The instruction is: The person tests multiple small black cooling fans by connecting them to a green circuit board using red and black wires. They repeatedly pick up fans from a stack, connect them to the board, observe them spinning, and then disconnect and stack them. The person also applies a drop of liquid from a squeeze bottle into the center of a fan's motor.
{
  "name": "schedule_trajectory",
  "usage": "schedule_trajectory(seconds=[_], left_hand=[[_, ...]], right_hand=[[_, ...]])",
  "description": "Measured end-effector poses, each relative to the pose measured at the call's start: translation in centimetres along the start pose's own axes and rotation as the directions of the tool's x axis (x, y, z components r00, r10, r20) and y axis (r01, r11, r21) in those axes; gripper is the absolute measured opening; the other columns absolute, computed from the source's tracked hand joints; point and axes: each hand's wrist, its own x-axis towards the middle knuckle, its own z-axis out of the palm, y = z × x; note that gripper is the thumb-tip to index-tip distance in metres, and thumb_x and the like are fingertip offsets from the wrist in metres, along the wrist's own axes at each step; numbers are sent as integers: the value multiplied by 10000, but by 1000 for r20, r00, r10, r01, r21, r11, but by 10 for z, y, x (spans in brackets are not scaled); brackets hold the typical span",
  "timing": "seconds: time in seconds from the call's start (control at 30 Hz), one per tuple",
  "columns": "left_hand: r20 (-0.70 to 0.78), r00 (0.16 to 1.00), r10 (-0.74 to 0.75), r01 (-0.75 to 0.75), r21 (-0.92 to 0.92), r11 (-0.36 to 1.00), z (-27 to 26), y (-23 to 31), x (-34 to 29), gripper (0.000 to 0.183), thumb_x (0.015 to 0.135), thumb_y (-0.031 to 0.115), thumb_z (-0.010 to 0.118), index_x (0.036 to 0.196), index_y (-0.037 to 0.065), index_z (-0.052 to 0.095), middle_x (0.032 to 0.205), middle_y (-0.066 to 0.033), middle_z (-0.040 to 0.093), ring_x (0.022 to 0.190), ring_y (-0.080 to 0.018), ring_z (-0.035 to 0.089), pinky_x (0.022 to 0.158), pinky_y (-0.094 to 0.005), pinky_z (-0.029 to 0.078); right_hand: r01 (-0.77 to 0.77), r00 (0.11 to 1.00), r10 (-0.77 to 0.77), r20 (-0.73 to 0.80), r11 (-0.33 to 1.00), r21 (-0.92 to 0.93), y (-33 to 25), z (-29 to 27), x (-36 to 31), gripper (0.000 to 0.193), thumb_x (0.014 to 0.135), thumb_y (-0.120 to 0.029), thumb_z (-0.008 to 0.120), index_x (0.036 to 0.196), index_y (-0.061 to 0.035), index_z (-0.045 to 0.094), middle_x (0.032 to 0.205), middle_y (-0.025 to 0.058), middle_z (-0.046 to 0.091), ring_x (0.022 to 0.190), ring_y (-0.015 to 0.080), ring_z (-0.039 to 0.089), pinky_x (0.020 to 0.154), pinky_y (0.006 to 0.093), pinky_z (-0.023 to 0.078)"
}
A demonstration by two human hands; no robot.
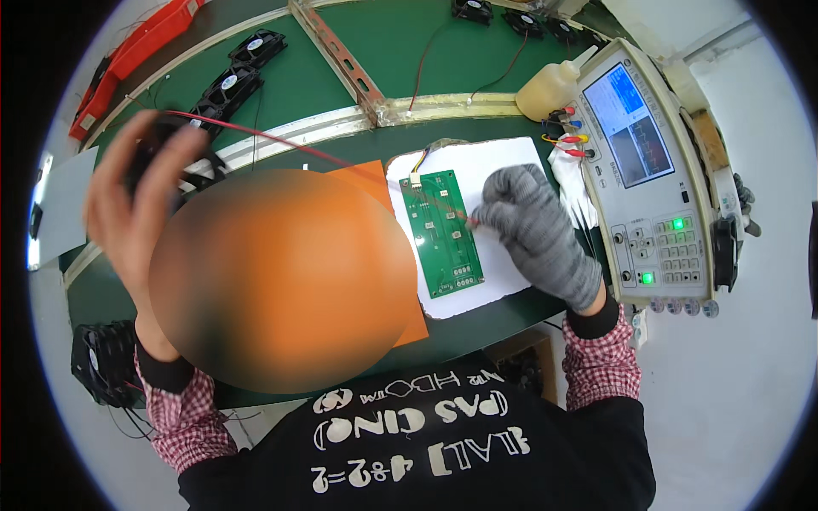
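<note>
My bare left hand (128, 204), smeared by motion, is wrapped round a black cooling fan (200, 170) at the left of the bench. From there a red cable (290, 144) stretches across to the right. In a grey knitted glove, my right hand (541, 234) pinches the far end of that cable between thumb and forefinger. Just left of the glove lies a green circuit board (439, 243) on a white sheet (503, 281). A white connector (416, 180) with several coloured wires sits at the board's upper left corner.
A grey test instrument (652, 196) with a lit screen stands at the right. Beside it are a yellowish squeeze bottle (550, 89) and tweezers (586, 221). More black fans (228, 89) lie at the back; others are stacked (102, 362) at the left. A blurred oval covers part of an orange sheet (366, 180).
</note>
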Motion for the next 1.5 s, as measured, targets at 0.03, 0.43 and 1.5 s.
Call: schedule_trajectory(seconds=[0.03,0.43,1.5], left_hand=[[-23,999,-44,44,3,999,3,3,-2,607,624,45,792,1204,139,642,1333,-132,552,1202,-324,500,1002,-419,356],[534,821,202,253,-657,710,42,66,-44,1026,556,374,863,1401,19,403,1323,-177,474,1185,-385,427,1030,-490,306],[-170,983,74,-138,-408,903,-33,53,-17,453,909,259,627,1235,-39,524,1121,-251,642,1011,-346,643,903,-414,495]], right_hand=[[-24,997,20,-71,998,-59,7,7,2,79,804,-88,701,869,-51,723,875,93,607,826,275,587,745,361,489],[-219,956,292,-11,741,635,13,54,4,176,769,-24,733,936,-45,683,842,91,625,819,243,632,757,341,514],[52,995,-19,-98,936,348,15,59,13,174,751,6,690,908,-69,686,866,76,631,878,266,616,789,370,507]])
